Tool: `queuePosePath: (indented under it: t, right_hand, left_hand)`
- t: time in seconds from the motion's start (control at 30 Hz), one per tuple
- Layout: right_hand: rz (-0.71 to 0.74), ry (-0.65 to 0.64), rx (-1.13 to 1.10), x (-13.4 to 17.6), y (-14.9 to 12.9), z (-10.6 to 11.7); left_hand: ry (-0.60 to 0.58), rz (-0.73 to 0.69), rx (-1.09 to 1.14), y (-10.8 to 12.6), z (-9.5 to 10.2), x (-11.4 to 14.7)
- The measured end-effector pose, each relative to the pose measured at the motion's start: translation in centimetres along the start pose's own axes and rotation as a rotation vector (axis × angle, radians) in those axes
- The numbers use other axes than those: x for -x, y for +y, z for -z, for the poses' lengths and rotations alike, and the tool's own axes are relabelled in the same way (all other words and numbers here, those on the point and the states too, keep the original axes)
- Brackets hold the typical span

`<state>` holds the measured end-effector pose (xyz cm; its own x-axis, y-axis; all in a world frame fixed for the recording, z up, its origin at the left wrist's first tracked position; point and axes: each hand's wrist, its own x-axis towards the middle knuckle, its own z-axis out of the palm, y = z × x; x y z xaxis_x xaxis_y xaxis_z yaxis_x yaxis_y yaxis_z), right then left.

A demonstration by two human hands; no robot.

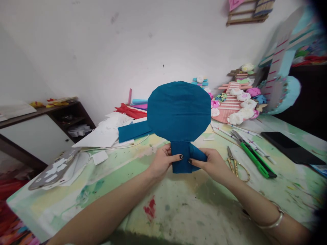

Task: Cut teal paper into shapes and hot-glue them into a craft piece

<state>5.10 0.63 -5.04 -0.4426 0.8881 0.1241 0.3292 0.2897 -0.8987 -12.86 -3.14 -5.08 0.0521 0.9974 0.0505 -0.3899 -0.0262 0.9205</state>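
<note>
Upright before me is a blue paddle-shaped piece [179, 110], a wide rounded head on a short rectangular handle, covered in what looks like paper or cloth. My left hand [163, 160] pinches the handle's left side, thumb across its front. On the other side, my right hand [208, 163] grips a loose blue strip [198, 153] where it folds against the handle, with the thumb pressed at the handle's edge. The fingers behind the handle are hidden. A flat blue strip [134, 131] lies on the table behind, to the left.
Gold-handled scissors [233, 163] and a green utility knife [258, 160] lie right of my right hand, with a black phone-like slab [291, 147] beyond. White sheets [98, 134] and red crepe-like material [131, 110] are piled at left. Flower-decorated crafts [237, 102] stand against the wall.
</note>
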Motion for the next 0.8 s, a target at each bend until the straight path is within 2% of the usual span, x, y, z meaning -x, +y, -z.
queuePosePath:
  t: [0.1,0.3,0.4,0.5,0.8]
  right_hand:
    - [0.040,-0.005,0.044,0.4,-0.6,-0.2]
    - [0.101,-0.011,0.230,1.3,-1.7,-1.1]
    - [0.117,-0.014,0.286,1.6,-1.9,-1.3]
    - [0.096,-0.025,0.251,1.7,-1.8,-1.4]
    - [0.074,-0.038,0.195,1.6,-1.6,-1.4]
  left_hand:
    - [0.016,-0.015,0.073,0.4,-0.4,0.1]
    - [0.207,0.032,0.198,0.4,-0.9,0.1]
    - [0.197,0.013,0.153,0.1,-0.6,0.0]
    - [0.181,-0.023,0.111,-0.1,-0.5,0.0]
    - [0.133,-0.011,0.082,0.3,-0.3,0.2]
